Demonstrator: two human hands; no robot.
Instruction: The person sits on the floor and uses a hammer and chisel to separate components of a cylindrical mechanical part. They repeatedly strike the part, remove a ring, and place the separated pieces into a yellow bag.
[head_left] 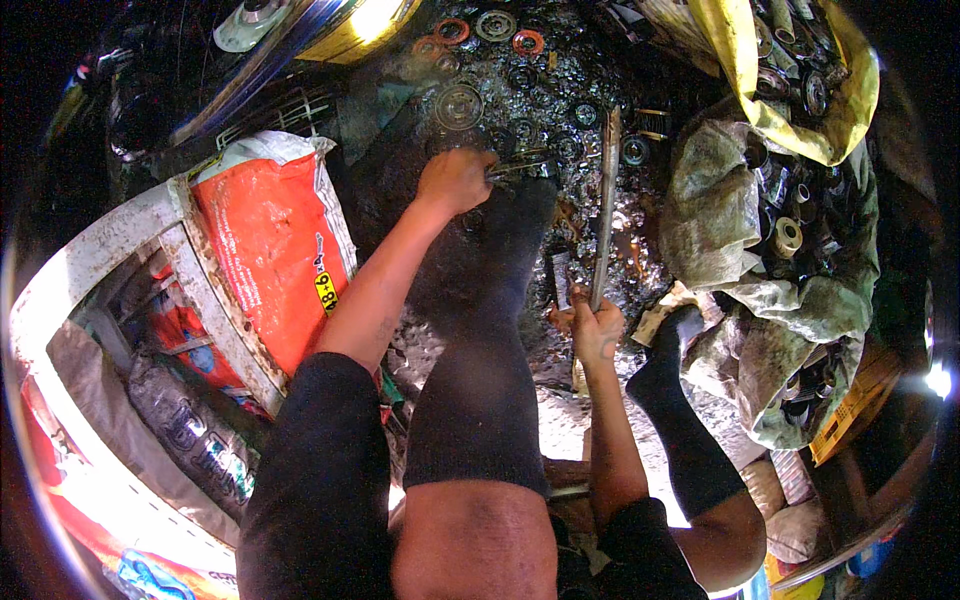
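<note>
At the centre, my left hand [455,182] is closed at the near end of a thin, dark metal piece [522,165]; its exact kind is hard to make out. This piece lies just beyond the foot of my black-socked leg [480,390]. Lower and to the right, my right hand [597,325] grips the near end of a long metal bar [609,200]. The bar points away from me over the dark, oily ground. Beyond my left hand lies a round metal part [459,107].
Orange rings [528,42] and other round parts litter the wet ground ahead. At the right, a grey-green sack [710,200] and a yellow sack [835,140] hold scrap parts. On the left stand a white frame [110,235] and a red-orange sack [265,240].
</note>
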